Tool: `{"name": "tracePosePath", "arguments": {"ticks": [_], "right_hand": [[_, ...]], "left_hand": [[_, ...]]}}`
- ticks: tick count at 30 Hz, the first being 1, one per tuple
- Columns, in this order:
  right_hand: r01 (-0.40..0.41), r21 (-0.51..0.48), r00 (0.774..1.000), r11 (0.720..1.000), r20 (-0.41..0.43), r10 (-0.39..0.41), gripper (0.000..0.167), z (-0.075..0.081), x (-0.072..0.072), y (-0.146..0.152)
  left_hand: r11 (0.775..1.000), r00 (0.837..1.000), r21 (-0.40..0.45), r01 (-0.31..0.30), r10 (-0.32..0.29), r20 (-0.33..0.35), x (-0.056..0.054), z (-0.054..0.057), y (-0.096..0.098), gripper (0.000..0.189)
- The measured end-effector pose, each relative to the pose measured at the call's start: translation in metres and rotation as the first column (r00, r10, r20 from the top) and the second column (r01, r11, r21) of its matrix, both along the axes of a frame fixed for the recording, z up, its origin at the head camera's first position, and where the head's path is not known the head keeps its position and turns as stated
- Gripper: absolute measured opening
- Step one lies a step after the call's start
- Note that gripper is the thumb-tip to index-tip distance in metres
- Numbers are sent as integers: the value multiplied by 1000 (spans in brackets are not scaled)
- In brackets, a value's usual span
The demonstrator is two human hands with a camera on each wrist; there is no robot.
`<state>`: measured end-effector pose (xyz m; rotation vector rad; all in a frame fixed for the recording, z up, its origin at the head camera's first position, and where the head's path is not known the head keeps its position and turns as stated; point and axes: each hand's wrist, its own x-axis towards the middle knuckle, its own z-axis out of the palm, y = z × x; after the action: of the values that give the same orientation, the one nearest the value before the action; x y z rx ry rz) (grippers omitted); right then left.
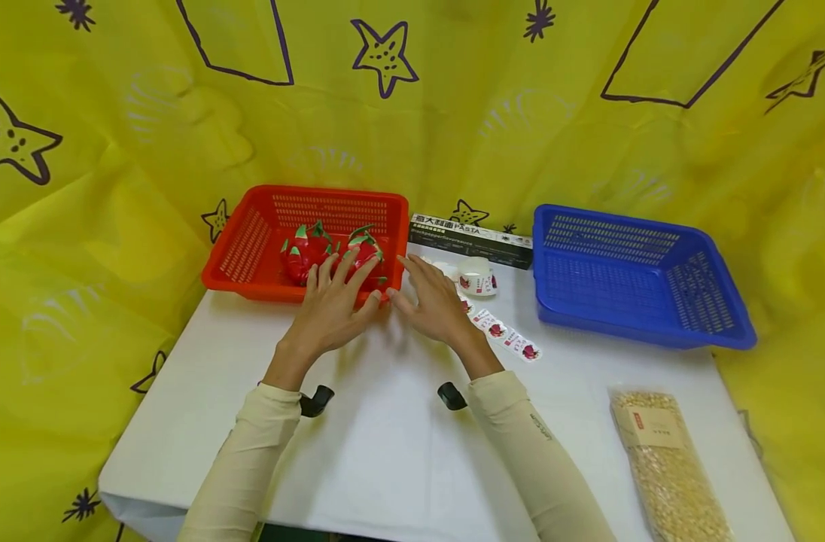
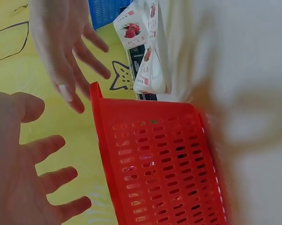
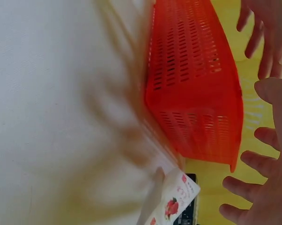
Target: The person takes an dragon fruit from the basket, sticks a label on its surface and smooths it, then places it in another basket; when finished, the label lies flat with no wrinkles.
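Two dragon fruits, one on the left and one on the right, lie in a red plastic basket at the back left of the table. My left hand hovers over the basket's front rim, fingers spread and holding nothing. Beside it, above the basket's front right corner, my right hand is likewise spread and bare. Both wrist views show the hands above the rim, apart from the basket. A roll of dragon fruit stickers sits right of the basket, its strip trailing forward.
A blue basket stands at the back right. Between the baskets lies a dark pasta box. A bag of pale yellow grains rests at the front right of the white table. A yellow patterned curtain hangs behind.
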<state>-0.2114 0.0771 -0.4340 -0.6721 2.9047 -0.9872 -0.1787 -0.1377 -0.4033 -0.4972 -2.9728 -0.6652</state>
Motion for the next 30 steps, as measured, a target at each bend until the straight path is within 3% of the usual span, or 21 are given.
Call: {"name": "tracePosePath", "arguments": {"ticks": [7, 19, 23, 30], "right_hand": [[11, 39, 1000, 999, 0, -11, 69, -6, -2, -2], [16, 72, 999, 997, 33, -19, 69, -7, -1, -2], [14, 75, 998, 997, 58, -18, 69, -6, -1, -3], [23, 93, 996, 995, 78, -30, 70, -5, 2, -4]], "left_hand": [[999, 1000, -34, 15, -15, -6, -24, 5, 1, 62], [992, 990, -115, 49, -33, 137, -67, 14, 2, 70], [987, 974, -153, 44, -9, 228, -80, 18, 3, 74], [979, 918, -198, 52, 31, 394, -93, 23, 7, 77]]}}
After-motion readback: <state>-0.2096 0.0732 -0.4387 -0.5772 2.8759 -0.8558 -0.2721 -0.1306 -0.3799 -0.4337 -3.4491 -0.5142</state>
